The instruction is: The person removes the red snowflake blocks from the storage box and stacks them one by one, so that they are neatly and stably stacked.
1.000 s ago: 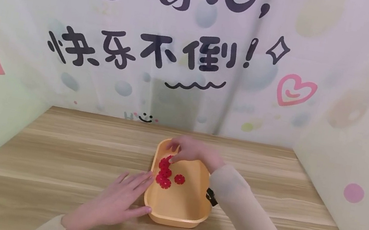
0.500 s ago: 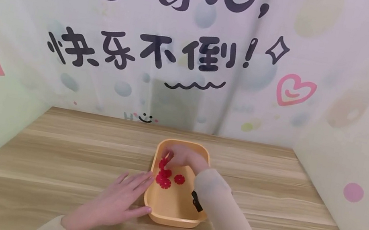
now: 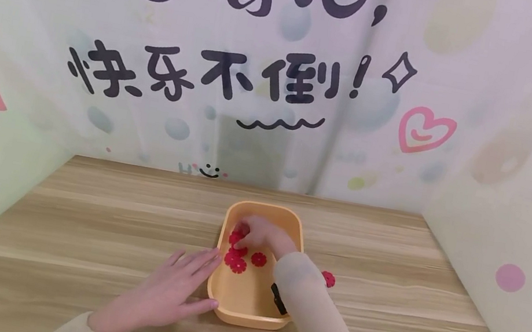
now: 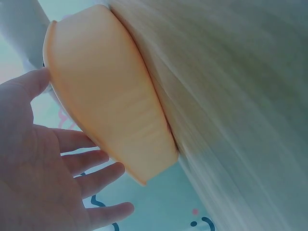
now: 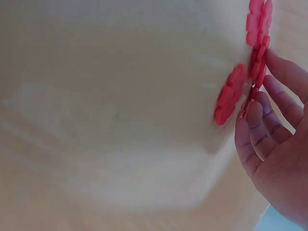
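Wood-grain table [image 3: 140, 221], printed white cloth [image 3: 143, 139] behind its far edge. Left hand [image 3: 162, 292], fingers extended, touches the left rim of an orange tray [image 3: 250, 322]. Right hand [image 3: 261, 233] reaches in, fingertips at notched red discs [image 3: 236, 263] near that side, pinch unclear; another disc [image 3: 328, 279] lies beyond the right rim.

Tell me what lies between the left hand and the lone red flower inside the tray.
In the head view, the tray's left wall comes first, then a bunch of red flowers.
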The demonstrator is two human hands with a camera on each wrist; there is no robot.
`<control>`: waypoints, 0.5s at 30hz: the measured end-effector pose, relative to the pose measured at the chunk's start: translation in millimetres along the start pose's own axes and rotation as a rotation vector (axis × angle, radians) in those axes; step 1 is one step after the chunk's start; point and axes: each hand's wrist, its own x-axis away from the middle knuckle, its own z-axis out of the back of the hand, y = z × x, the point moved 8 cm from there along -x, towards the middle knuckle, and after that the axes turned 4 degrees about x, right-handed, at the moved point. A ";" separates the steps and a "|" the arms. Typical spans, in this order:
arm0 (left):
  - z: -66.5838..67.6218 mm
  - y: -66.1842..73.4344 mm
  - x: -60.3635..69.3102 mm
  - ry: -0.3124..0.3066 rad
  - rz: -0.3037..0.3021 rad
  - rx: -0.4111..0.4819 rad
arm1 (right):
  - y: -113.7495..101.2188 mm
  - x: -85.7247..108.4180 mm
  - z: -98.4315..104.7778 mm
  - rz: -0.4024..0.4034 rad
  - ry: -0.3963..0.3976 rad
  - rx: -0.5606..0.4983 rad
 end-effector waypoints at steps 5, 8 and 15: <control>0.7 0.4 -0.1 0.010 -0.005 0.001 | 0.0 -1.5 -0.9 0.006 0.014 0.032; 1.2 1.1 -0.1 0.022 -0.015 -0.003 | -0.2 -1.5 -1.4 0.006 0.021 0.051; 0.7 0.8 0.3 0.021 -0.014 0.005 | -0.5 -0.5 -1.2 -0.003 0.039 0.042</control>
